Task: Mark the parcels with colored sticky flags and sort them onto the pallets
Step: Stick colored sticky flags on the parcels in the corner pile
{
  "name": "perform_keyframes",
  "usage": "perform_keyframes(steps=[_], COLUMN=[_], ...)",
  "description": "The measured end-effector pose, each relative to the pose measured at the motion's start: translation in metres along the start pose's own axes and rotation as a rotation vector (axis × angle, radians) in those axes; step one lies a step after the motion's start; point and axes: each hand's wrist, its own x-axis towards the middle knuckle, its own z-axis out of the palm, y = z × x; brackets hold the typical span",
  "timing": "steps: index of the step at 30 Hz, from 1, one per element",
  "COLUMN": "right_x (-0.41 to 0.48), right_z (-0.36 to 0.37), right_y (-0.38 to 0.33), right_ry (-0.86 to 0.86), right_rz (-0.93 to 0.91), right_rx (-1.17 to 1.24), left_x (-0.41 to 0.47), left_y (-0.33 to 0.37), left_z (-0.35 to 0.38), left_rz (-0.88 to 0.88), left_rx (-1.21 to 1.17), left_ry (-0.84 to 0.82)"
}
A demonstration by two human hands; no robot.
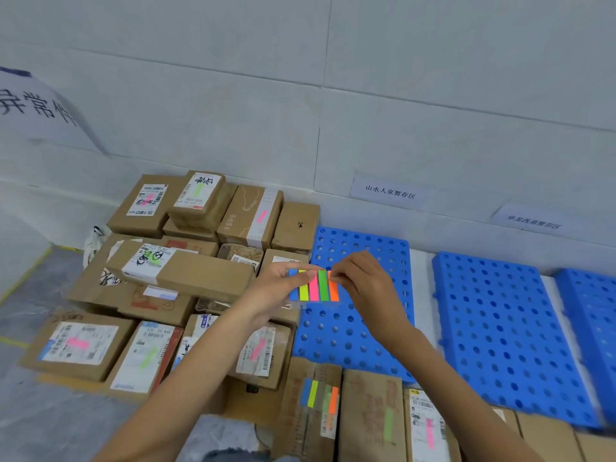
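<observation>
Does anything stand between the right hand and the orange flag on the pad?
Nothing visible does. The fingers of the right hand pinch the orange flag at its top end, while the left hand holds the pad.

Readable wall signs, one parcel label.
"山水人家暂存区" printed on small white paper sign [390,192]; "华龙西苑暂存区", blurred, on second white paper sign [532,223] further right; large "异常件" on big white sheet [36,106] far left; "05 A68" on white shipping label [143,358] of brown cardboard parcel [166,358].
</observation>
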Motion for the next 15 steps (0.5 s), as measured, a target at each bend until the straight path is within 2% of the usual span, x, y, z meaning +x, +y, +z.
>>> perform_keyframes(steps=[6, 15], right_x=[-0.002, 0.003], right_z=[0.008, 0.006], right_y=[0.001, -0.006], right_ry=[-0.038, 0.117], right_rz=[-0.031, -0.085], right_rx=[-0.073, -0.14], left_x=[-0.003, -0.001], left_y=[0.001, 0.001], left_z=[-0.008, -0.013], left_rz=[-0.012, -0.023], left_rx=[-0.019, -0.056], left_ry=[-0.006, -0.016])
